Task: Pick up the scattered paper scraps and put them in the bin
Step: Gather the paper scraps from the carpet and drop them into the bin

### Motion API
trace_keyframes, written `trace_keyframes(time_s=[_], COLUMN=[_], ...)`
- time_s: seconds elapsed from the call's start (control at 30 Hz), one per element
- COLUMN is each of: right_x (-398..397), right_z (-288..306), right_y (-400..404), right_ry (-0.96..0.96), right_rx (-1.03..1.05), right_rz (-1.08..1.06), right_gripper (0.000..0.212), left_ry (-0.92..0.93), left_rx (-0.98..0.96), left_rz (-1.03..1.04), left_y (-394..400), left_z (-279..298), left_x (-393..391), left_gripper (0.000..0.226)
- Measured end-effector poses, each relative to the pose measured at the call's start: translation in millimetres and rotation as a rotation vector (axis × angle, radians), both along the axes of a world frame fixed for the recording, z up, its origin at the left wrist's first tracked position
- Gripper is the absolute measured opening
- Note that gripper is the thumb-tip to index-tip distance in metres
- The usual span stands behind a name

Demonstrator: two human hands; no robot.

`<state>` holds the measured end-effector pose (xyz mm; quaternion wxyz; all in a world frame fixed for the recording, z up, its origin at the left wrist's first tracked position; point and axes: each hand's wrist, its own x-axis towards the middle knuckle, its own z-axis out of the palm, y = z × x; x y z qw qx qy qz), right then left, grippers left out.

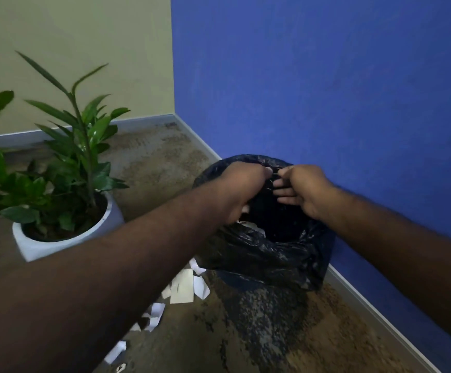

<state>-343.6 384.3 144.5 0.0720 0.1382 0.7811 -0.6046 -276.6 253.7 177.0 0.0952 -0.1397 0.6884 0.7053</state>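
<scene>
Reached out over the bin (267,254), both arms stretched to the far right corner by the blue wall (326,76). Bin lined with a black, crinkled, glossy bag (248,246), its mouth sagging open. Left hand (239,192) curled over the bag's far-left rim, fingers hidden below; something white glimpsed under the palm, though whether gripped could not be told. Right hand (303,188) half open above the mouth, fingers loosely bent toward the left hand, nothing seen in it. Scraps (184,288) white, torn, flat and irregular, strewn on the brown floor (245,332) just near-left of the bin, trailing nearer beneath the left arm. One white piece inside the bag's mouth. Plant (71,157) in a white pot (65,244) to the left.
</scene>
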Motion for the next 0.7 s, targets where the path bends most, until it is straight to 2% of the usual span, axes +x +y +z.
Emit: trace_keyframes(time_s=[0.03, 0.13, 0.3, 0.43, 0.5, 0.57, 0.63, 0.7], right_x=[0, 2, 14, 33, 47, 67, 94, 119], right_z=[0, 0, 2, 9, 15, 19, 21, 15], right_y=[0, -2, -24, -57, -79, -99, -117, -136], right_ry=[0.006, 0.035, 0.124, 0.284, 0.419, 0.668, 0.927, 1.094], right_rx=[0.014, 0.034, 0.069, 0.141, 0.212, 0.347, 0.457, 0.532], right_rz=[0.004, 0.017, 0.109, 0.230, 0.298, 0.396, 0.574, 0.779], right_gripper=[0.017, 0.015, 0.011, 0.013, 0.015, 0.012, 0.007, 0.007], left_ry=[0.006, 0.051, 0.193, 0.201, 0.171, 0.109, 0.041, 0.004], left_rx=[-0.024, -0.072, -0.178, -0.319, -0.437, -0.502, -0.561, -0.662], left_rz=[-0.026, -0.080, -0.077, -0.080, -0.070, -0.059, -0.041, -0.036], left_y=[-5, -26, -87, -151, -181, -207, -226, -241], left_z=[-2, -3, -7, -33, -53, -75, -97, -116], left_x=[0, 6, 38, 82, 106, 128, 146, 163], left_gripper=[0.013, 0.024, 0.013, 0.014, 0.011, 0.011, 0.017, 0.017])
